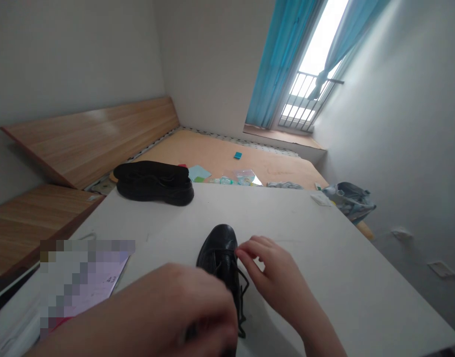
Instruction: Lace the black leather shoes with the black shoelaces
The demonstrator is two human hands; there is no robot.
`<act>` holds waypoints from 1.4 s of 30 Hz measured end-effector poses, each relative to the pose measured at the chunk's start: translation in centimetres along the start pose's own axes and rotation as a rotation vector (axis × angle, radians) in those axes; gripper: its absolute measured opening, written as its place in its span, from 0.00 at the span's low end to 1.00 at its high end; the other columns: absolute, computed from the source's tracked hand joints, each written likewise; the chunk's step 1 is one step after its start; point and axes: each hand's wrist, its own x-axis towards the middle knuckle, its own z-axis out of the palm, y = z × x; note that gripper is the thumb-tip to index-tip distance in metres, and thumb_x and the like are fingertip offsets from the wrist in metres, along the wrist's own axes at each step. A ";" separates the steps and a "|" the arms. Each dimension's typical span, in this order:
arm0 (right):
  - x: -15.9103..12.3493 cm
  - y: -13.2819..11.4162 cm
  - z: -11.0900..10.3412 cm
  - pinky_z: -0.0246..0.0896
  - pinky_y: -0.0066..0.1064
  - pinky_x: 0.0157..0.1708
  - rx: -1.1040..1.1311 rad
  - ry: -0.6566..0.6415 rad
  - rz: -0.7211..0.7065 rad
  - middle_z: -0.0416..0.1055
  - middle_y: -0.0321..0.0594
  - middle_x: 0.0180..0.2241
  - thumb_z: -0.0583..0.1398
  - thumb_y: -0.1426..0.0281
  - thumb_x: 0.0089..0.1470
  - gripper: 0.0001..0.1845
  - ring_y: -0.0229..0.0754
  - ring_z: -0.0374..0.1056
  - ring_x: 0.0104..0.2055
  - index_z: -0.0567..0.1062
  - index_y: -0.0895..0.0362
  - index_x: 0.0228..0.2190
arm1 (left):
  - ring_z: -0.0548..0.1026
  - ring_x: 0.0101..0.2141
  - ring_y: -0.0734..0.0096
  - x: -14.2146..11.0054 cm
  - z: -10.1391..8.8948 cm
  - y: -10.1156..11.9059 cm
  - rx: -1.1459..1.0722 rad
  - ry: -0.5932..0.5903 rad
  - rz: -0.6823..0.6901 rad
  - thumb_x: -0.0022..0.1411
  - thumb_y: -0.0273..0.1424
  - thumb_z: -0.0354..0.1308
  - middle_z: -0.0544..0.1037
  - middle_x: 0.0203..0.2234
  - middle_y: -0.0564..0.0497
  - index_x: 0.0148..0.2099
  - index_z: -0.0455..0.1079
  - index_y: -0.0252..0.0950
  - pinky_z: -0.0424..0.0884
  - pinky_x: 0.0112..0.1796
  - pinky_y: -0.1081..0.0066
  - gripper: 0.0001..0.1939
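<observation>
A black lace-up shoe (220,250) stands on the white table (324,258), toe pointing away from me. My right hand (274,277) is beside its laces, thumb and forefinger pinched on a black lace near the eyelets. My left hand (175,310) is close to the camera and covers the shoe's rear part; its fingers curl closed around what looks like a lace end. A second black shoe (155,182) lies on its side at the table's far left edge, sole toward me.
A blurred-out paper (82,277) lies on the table at the left. Behind the table is a bare wooden bed platform (220,153) with small scattered items, a wooden headboard (89,134) on the left, blue curtains (283,59) and a bag (352,198) at the right.
</observation>
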 end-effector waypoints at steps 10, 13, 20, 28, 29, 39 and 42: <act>1.8 1.8 2.2 0.60 0.40 0.50 0.420 -0.063 -0.046 0.67 0.40 0.39 0.52 0.66 0.65 0.11 0.45 0.63 0.46 0.68 0.54 0.30 | 0.69 0.57 0.58 5.9 -0.1 -2.1 0.159 0.006 0.022 0.68 0.32 0.49 0.73 0.57 0.45 0.62 0.64 0.39 0.59 0.59 0.56 0.21; 1.6 1.4 0.8 0.62 0.38 0.49 0.883 -0.055 0.007 0.68 0.40 0.36 0.51 0.53 0.65 0.20 0.44 0.66 0.43 0.67 0.54 0.30 | 0.75 0.45 0.62 5.5 -0.8 -1.0 0.104 0.036 0.060 0.66 0.31 0.50 0.80 0.42 0.51 0.53 0.70 0.42 0.65 0.53 0.60 0.15; -0.8 3.6 -3.9 0.47 0.27 0.21 0.664 0.107 0.144 0.60 0.32 0.22 0.59 0.50 0.58 0.21 0.35 0.50 0.21 0.67 0.53 0.27 | 0.77 0.31 0.62 4.5 -3.8 -0.5 0.277 0.282 -0.176 0.65 0.36 0.48 0.81 0.33 0.51 0.48 0.75 0.42 0.66 0.32 0.67 0.16; -2.3 6.5 -2.3 0.54 0.29 0.24 0.110 -0.286 0.173 0.71 0.35 0.21 0.55 0.65 0.59 0.15 0.41 0.63 0.24 0.76 0.54 0.24 | 0.80 0.32 0.50 4.6 -1.6 -2.6 0.499 -0.235 -0.312 0.62 0.35 0.52 0.83 0.28 0.41 0.30 0.79 0.38 0.68 0.31 0.63 0.16; -2.4 7.2 -2.5 0.54 0.29 0.25 0.131 -0.217 0.168 0.70 0.35 0.21 0.54 0.64 0.60 0.16 0.40 0.63 0.25 0.75 0.54 0.23 | 0.80 0.32 0.51 4.6 -1.6 -2.5 0.495 -0.219 -0.292 0.63 0.35 0.52 0.82 0.28 0.42 0.31 0.79 0.39 0.67 0.31 0.63 0.15; -4.0 8.1 -5.2 0.65 0.35 0.31 0.515 0.990 0.324 0.75 0.36 0.25 0.61 0.67 0.47 0.05 0.44 0.71 0.28 0.75 0.54 0.23 | 0.71 0.34 0.56 5.0 -3.4 -0.7 0.522 0.253 -0.205 0.61 0.33 0.48 0.73 0.27 0.47 0.25 0.65 0.38 0.62 0.34 0.61 0.13; -4.0 6.7 -6.4 0.70 0.38 0.34 0.935 0.988 0.204 0.77 0.36 0.26 0.61 0.68 0.46 0.10 0.44 0.74 0.29 0.69 0.53 0.17 | 0.68 0.28 0.62 4.3 -3.7 -0.3 0.389 0.411 -0.150 0.63 0.34 0.44 0.69 0.23 0.51 0.26 0.60 0.39 0.59 0.30 0.64 0.14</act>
